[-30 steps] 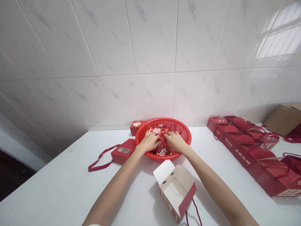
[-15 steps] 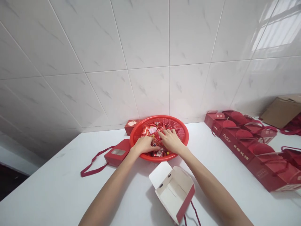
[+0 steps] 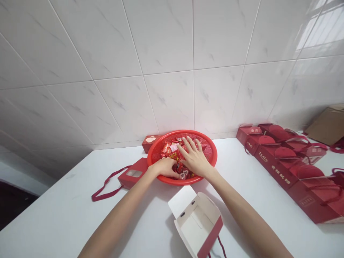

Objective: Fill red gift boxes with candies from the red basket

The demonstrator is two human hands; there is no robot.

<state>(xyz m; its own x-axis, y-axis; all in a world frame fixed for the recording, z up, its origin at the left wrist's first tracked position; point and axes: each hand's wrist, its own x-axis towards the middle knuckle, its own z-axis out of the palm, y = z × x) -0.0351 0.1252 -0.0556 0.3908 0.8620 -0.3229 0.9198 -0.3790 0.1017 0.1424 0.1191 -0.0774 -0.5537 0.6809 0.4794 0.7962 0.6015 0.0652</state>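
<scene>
A red plastic basket (image 3: pixel 212 152) full of wrapped candies (image 3: pixel 174 154) stands by the wall. My left hand (image 3: pixel 166 167) reaches over its near-left rim into the candies. Its thumb and fingers are apart around some wrappers, with the fingertips partly hidden. From the right side, my right hand (image 3: pixel 195 159) lies over the candies with its fingers spread and nothing visibly gripped. Nearer to me, between my forearms, sits an open red gift box (image 3: pixel 197 224) with a white inside, its flaps up and nothing in it.
A red box with a ribbon handle (image 3: pixel 133 173) lies left of the basket, and a small red box (image 3: pixel 150 142) is behind it. Rows of closed red gift boxes (image 3: pixel 279 172) stand at the right. A cardboard carton (image 3: pixel 326 125) is at the far right, against the tiled wall (image 3: pixel 172 100).
My right hand has lifted slightly and its fingers have straightened and spread. My left hand remains low among the candies. The view has shifted a little.
</scene>
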